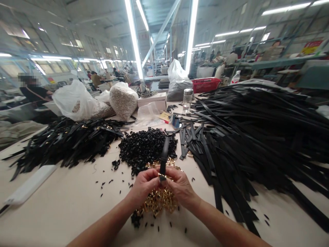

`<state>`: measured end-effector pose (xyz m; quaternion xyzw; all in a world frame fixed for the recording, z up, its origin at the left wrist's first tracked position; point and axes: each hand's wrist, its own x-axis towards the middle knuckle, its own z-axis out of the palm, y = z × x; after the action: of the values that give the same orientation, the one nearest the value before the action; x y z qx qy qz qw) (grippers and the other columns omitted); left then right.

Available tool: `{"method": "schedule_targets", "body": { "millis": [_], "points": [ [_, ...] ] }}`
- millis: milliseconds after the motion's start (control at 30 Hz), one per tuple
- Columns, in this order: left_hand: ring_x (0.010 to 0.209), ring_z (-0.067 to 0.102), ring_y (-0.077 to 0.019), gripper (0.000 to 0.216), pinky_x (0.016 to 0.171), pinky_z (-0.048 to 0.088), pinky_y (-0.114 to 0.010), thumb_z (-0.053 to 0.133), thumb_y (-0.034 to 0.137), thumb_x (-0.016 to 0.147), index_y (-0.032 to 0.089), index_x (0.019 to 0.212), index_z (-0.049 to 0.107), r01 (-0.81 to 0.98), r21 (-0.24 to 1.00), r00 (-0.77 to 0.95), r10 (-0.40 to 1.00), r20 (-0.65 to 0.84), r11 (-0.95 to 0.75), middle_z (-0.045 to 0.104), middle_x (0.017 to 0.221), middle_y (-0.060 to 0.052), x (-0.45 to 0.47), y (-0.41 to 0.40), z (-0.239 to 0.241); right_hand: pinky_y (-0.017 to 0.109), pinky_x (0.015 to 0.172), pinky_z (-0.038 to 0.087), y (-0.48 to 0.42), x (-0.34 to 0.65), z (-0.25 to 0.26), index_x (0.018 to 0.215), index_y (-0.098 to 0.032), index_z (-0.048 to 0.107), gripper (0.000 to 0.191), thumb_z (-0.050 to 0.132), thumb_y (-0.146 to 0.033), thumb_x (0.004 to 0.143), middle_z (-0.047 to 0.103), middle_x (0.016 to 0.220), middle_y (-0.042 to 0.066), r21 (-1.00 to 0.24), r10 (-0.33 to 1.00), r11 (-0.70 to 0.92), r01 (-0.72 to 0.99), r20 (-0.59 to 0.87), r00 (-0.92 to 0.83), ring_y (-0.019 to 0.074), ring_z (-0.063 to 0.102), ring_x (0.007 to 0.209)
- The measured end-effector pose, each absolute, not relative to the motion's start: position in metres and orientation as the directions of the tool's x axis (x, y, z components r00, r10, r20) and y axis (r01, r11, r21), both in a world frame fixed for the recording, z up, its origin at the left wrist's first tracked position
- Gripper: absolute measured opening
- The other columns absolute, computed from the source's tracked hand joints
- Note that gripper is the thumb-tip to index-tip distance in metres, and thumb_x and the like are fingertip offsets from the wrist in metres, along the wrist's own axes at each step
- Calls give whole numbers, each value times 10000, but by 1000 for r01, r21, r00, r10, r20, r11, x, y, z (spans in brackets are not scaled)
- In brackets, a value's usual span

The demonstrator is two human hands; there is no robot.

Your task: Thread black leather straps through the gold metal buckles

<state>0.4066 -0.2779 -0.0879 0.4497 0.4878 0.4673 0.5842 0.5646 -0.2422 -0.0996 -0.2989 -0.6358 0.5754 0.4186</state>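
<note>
Between my two hands, a short black strap [165, 156] stands upright with a gold buckle [162, 176] at its lower end. My left hand [147, 183] pinches the strap's buckle end from the left. From the right, the fingers of my right hand [179, 185] close on the same end. Under both hands lies a heap of gold buckles [160, 202], partly hidden by them. Just beyond is a pile of small black loops [144, 145]. The strap's upper part overlaps that pile in view.
Long black straps [257, 130] cover the table's right side; shorter buckled straps [69, 142] lie left. A white bar [32, 183] rests at the left front. Behind stand filled plastic bags [123, 97], a glass jar [187, 101] and a red basket [205, 85]. A person [33, 91] is at far left.
</note>
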Motion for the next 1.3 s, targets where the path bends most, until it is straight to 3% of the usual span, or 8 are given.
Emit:
{"method": "schedule_targets", "body": {
  "millis": [133,233,500,767,933,1033,1133,1300],
  "points": [
    [626,519,-110,278,613,413,-228,734,400,745,135,823,706,-92,985,130,983,-133,145,646,741,-22,409,-278,-89,316,764,521,-241,566,-102,1043,-193,722,385,641,-502,828,708,970,60,-990,850,40,-135,105,-516,219,643,855],
    [628,512,-111,293,600,400,-229,742,409,732,133,814,688,-34,995,113,990,-86,90,629,732,-21,408,-274,-92,328,851,488,-235,571,-101,995,-188,729,342,618,-477,852,710,968,67,-989,882,145,15,123,-455,237,636,923],
    [588,496,-87,389,581,395,-223,845,400,590,122,788,659,-230,969,90,994,-66,85,597,674,0,401,-267,-95,299,670,469,-228,577,-108,937,-226,710,304,507,-449,899,706,859,57,-816,772,475,330,206,-601,221,645,775],
    [507,476,-71,405,494,370,-206,823,441,596,121,778,654,-180,965,163,973,-163,192,578,621,15,393,-268,-94,267,617,448,-227,578,-108,886,-224,660,342,415,-455,944,672,737,11,-853,653,434,289,77,-754,171,614,665],
    [582,556,-109,275,566,445,-234,694,391,722,165,870,649,247,951,204,949,-239,186,636,725,1,341,-266,-64,251,543,419,-226,579,-109,738,-199,634,381,456,-489,910,625,624,5,-854,751,394,340,85,-655,152,563,564],
    [627,579,-127,209,607,431,-236,568,372,815,182,792,651,779,600,-136,984,-117,179,654,707,-6,285,-261,-44,239,519,417,-225,579,-110,704,-190,615,399,472,-509,896,609,608,8,-893,772,331,303,72,-632,143,546,551],
    [661,579,-168,163,618,397,-256,614,315,761,169,704,658,873,392,-292,955,-55,289,651,660,-34,242,-259,-44,237,535,436,-226,578,-108,669,-185,583,431,462,-530,897,592,604,10,-930,765,273,246,55,-642,138,545,555],
    [701,609,-176,113,615,393,-244,622,220,706,190,777,705,888,350,-291,953,-78,300,705,748,-27,229,-266,-76,236,543,450,-228,576,-103,654,-188,554,436,450,-528,907,591,599,8,-947,756,246,208,53,-652,133,557,550]
  ]
}}
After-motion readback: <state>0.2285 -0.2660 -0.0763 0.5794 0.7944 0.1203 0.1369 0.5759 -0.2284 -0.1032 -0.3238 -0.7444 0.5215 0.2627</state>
